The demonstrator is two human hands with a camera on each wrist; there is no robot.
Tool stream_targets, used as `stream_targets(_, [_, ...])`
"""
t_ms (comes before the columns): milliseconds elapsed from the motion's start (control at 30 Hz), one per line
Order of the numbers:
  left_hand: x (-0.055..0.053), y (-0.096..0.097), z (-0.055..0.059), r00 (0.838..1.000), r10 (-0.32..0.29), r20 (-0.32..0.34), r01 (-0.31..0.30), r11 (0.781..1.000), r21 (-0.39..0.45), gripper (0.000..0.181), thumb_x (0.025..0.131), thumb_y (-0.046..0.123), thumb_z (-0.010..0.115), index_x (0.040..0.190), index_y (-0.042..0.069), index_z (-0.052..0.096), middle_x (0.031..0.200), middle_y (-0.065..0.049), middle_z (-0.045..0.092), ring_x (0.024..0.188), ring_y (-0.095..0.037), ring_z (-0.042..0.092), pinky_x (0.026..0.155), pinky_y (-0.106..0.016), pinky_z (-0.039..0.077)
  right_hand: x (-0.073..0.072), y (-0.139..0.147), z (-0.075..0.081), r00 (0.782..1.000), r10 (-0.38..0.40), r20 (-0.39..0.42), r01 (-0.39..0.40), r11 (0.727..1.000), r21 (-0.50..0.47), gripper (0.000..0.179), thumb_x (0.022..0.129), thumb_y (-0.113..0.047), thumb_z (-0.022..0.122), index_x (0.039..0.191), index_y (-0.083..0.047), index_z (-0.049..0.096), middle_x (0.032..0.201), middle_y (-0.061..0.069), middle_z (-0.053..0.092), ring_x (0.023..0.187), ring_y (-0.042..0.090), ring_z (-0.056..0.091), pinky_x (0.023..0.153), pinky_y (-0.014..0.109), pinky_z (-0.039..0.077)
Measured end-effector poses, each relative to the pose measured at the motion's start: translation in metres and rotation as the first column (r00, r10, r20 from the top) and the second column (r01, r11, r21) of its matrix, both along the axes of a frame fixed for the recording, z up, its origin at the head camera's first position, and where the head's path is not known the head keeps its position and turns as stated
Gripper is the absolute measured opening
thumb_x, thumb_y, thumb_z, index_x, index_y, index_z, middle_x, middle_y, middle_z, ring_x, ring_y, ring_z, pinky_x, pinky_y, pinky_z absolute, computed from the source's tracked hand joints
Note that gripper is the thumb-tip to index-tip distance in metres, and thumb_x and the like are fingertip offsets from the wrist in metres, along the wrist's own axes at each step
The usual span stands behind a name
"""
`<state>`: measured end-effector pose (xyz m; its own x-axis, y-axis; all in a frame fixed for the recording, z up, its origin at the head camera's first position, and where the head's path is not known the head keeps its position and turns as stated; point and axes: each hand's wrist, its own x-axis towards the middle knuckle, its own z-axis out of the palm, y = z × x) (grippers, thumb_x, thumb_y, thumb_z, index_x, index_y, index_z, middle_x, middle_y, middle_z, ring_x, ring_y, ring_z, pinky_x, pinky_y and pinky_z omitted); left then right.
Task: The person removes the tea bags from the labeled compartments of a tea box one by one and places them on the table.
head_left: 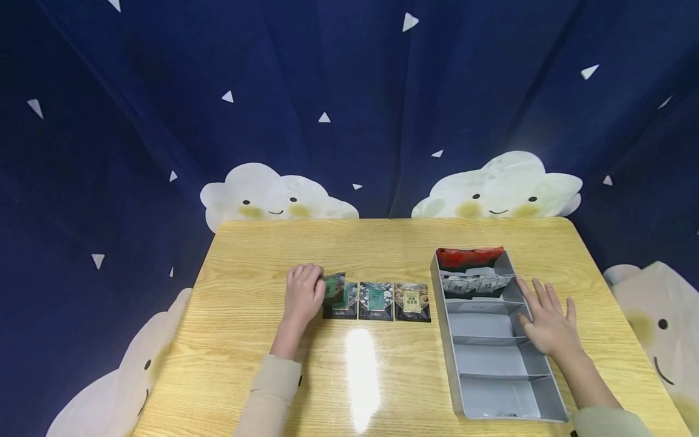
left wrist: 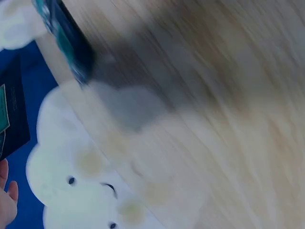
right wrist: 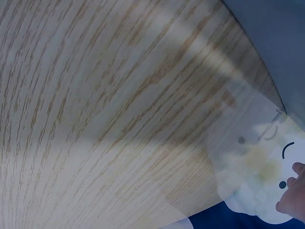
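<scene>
My left hand (head_left: 304,294) pinches a dark sachet with a green label (head_left: 334,287), lifted at its right side over a row of sachets on the table. That held sachet (left wrist: 13,107) also shows at the left edge of the left wrist view. Beneath it lies a partly covered sachet with a teal label (head_left: 346,306). Beside that are a blue-and-white sachet (head_left: 376,300) and a brown one with a yellow label (head_left: 412,301). My right hand (head_left: 551,321) rests, fingers spread, at the right rim of a grey divided box (head_left: 450,358).
In the box's far compartment stand a red sachet (head_left: 464,258) and several grey-and-white sachets (head_left: 477,284). Thin dividers (head_left: 486,341) split the box into compartments. A dark blue curtain (head_left: 349,91) with clouds hangs behind the wooden table (head_left: 246,255).
</scene>
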<state>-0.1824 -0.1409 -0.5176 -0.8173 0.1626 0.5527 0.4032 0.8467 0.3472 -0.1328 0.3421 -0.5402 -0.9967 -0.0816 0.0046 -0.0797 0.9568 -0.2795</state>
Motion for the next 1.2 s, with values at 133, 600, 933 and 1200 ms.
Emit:
stream_targets(133, [-0.001,-0.021,-0.006,0.995,0.032,0.095,-0.033,0.999,0.012,0.013,0.082,0.010,0.042,0.080,0.007,0.054,0.079,-0.006,0.056,0.081,-0.027,0.049,0.088,-0.046,0.034,0.000,0.000,0.001,1.000,0.001,-0.004,-0.001,1.000,0.000,0.077,0.086,-0.019,0.049,0.148,-0.025,0.001,0.145,0.025,0.013,0.135,0.043,-0.001,0.098,0.063,-0.013])
stream_targets(600, [-0.008,-0.057,-0.041,0.919,0.109,0.378,-0.102,0.994,-0.040,0.018,0.090,0.015,0.038,0.084,0.009,0.054,0.085,-0.005,0.053,0.083,-0.024,0.044,0.096,-0.047,0.027,0.000,0.000,0.001,1.000,0.002,-0.009,-0.002,1.000,0.003,0.078,0.086,-0.019,0.049,0.148,-0.025,0.001,0.145,0.026,0.014,0.135,0.044,0.000,0.099,0.063,-0.013])
stream_targets(933, [-0.013,-0.055,-0.058,0.877,0.225,0.424,-0.153,0.969,-0.196,0.019,0.094,0.018,0.043,0.105,0.007,0.053,0.103,-0.012,0.047,0.101,-0.031,0.041,0.097,-0.048,0.026,0.000,0.001,-0.002,1.000,0.004,-0.015,-0.004,1.000,-0.004,0.078,0.086,-0.020,0.048,0.147,-0.027,0.001,0.145,0.025,0.014,0.135,0.042,-0.001,0.099,0.063,-0.013])
stream_targets(1200, [-0.013,-0.051,-0.071,0.861,0.273,0.429,-0.171,0.950,-0.263,0.021,0.095,0.020,0.042,0.110,0.006,0.047,0.105,-0.013,0.042,0.098,-0.032,0.039,0.095,-0.049,0.026,0.000,0.003,-0.003,1.000,0.007,-0.015,-0.007,1.000,-0.002,0.078,0.086,-0.019,0.048,0.147,-0.027,0.000,0.146,0.025,0.013,0.135,0.043,0.000,0.098,0.064,-0.012])
